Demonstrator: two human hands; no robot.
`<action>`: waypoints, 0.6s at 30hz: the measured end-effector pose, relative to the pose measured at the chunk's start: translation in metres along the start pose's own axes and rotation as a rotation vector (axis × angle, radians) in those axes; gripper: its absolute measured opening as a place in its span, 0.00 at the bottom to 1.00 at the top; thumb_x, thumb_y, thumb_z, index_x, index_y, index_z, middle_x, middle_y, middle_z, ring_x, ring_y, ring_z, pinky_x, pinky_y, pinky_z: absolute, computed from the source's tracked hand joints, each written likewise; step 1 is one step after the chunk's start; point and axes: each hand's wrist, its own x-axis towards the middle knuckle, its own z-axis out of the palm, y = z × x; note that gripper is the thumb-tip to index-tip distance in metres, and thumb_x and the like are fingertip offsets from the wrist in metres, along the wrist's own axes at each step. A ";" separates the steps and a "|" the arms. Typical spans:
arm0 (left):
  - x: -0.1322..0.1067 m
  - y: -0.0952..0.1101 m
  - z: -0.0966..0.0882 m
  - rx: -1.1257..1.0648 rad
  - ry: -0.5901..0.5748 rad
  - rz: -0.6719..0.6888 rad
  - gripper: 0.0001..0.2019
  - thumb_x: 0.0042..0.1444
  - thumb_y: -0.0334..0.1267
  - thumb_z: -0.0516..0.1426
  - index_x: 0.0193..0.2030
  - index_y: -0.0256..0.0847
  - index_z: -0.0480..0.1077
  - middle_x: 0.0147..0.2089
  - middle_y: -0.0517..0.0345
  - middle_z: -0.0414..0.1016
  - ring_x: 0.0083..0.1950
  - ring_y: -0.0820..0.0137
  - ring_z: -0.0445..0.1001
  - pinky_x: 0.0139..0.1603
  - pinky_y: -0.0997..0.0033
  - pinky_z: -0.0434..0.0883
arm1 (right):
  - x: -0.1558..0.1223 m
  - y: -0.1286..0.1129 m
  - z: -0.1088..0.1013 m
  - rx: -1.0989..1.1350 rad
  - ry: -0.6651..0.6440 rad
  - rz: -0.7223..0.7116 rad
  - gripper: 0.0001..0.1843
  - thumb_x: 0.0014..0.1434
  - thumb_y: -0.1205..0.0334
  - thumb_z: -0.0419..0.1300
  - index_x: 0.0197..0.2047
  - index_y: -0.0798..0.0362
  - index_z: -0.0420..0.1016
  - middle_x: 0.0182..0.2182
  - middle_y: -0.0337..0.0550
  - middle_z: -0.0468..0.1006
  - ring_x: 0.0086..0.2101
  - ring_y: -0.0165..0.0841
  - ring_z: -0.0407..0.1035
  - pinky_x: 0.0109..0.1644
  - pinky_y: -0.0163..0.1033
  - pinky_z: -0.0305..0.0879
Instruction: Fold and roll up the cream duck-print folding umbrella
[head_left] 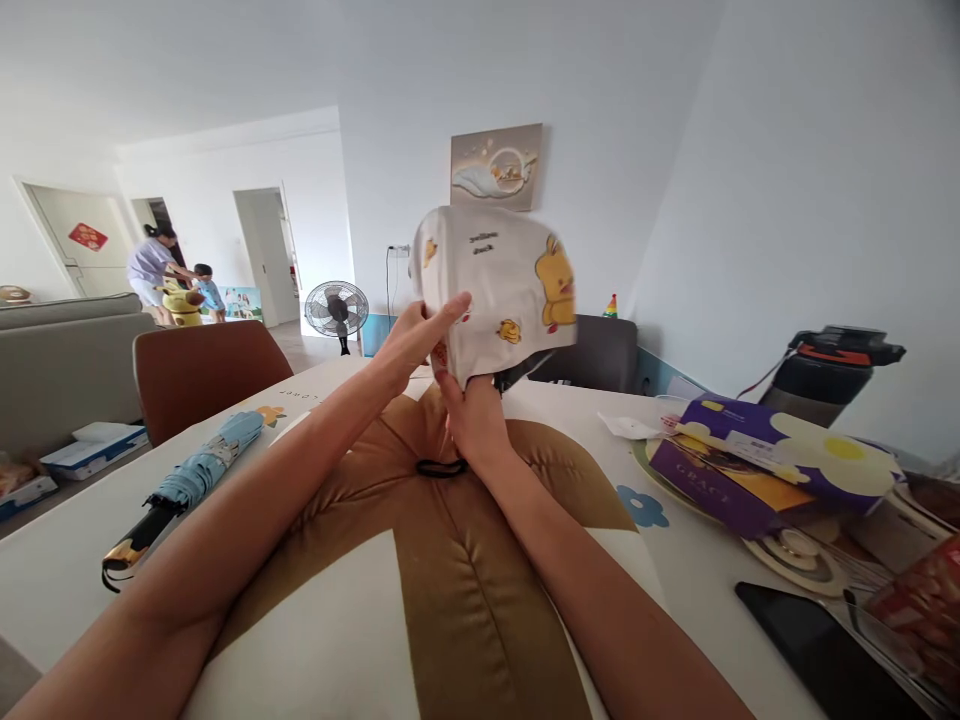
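A white cloth cap (495, 290) with yellow duck prints and lettering is held up in front of me, dome side up. My left hand (416, 340) grips its left side, thumb lying across the outside and fingers behind. At the lower edge, my right hand (474, 410) is closed, with some fingers reaching up under the rim. Something dark shows beneath the cap's right edge; what it is I cannot tell. Below both hands lies a brown and white padded cushion (480, 560), with a black loop (441, 468) on its gathered part.
On the white table (45, 570), a folded blue umbrella (214, 455) lies left. At right are a purple box (720, 490), a tissue pack (787, 445), a dark bottle (821, 375) and a phone (817, 645). Chairs, a fan (337, 310) and two people stand beyond.
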 end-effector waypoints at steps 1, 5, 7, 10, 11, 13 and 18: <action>0.000 -0.002 0.002 -0.052 -0.028 -0.024 0.22 0.40 0.55 0.65 0.29 0.37 0.70 0.29 0.53 0.73 0.34 0.65 0.73 0.34 0.68 0.70 | 0.000 -0.001 0.000 -0.091 0.000 -0.021 0.13 0.59 0.57 0.55 0.41 0.59 0.67 0.28 0.53 0.77 0.32 0.43 0.74 0.33 0.40 0.66; 0.006 -0.016 0.006 -0.387 -0.060 -0.111 0.15 0.41 0.44 0.66 0.32 0.35 0.73 0.28 0.53 0.75 0.32 0.66 0.75 0.34 0.69 0.73 | 0.000 -0.002 0.002 -0.184 -0.081 -0.009 0.17 0.58 0.55 0.57 0.45 0.60 0.66 0.30 0.55 0.78 0.34 0.44 0.74 0.36 0.41 0.66; 0.008 -0.023 0.006 -0.488 -0.009 -0.114 0.12 0.40 0.39 0.66 0.29 0.35 0.72 0.25 0.56 0.75 0.30 0.68 0.75 0.32 0.71 0.73 | 0.000 -0.002 0.003 -0.163 -0.086 0.033 0.19 0.57 0.53 0.58 0.44 0.60 0.67 0.26 0.52 0.77 0.32 0.44 0.74 0.34 0.41 0.66; 0.009 -0.029 0.007 -0.511 0.087 -0.071 0.11 0.37 0.35 0.66 0.27 0.35 0.71 0.21 0.60 0.72 0.27 0.69 0.74 0.29 0.73 0.72 | 0.000 -0.004 0.003 -0.083 -0.093 0.119 0.18 0.54 0.52 0.61 0.40 0.59 0.69 0.20 0.48 0.75 0.26 0.42 0.73 0.29 0.40 0.66; 0.009 -0.030 0.007 -0.501 0.108 -0.073 0.11 0.37 0.34 0.66 0.28 0.34 0.71 0.21 0.60 0.72 0.26 0.69 0.74 0.29 0.73 0.73 | 0.000 -0.005 0.003 -0.038 -0.112 0.151 0.17 0.53 0.53 0.61 0.38 0.59 0.69 0.18 0.46 0.74 0.24 0.41 0.72 0.27 0.39 0.66; 0.008 -0.030 0.007 -0.459 0.135 -0.097 0.11 0.37 0.35 0.66 0.29 0.33 0.72 0.23 0.57 0.73 0.26 0.68 0.74 0.29 0.71 0.73 | 0.000 -0.007 0.002 0.084 -0.179 0.222 0.14 0.52 0.54 0.62 0.34 0.59 0.70 0.15 0.44 0.72 0.20 0.39 0.70 0.23 0.38 0.65; 0.001 -0.021 0.004 -0.359 0.113 -0.070 0.14 0.38 0.36 0.66 0.31 0.31 0.74 0.28 0.50 0.77 0.29 0.65 0.76 0.30 0.67 0.75 | -0.001 -0.010 -0.004 0.460 -0.410 0.485 0.13 0.50 0.56 0.64 0.29 0.59 0.70 0.18 0.44 0.73 0.18 0.33 0.68 0.18 0.36 0.67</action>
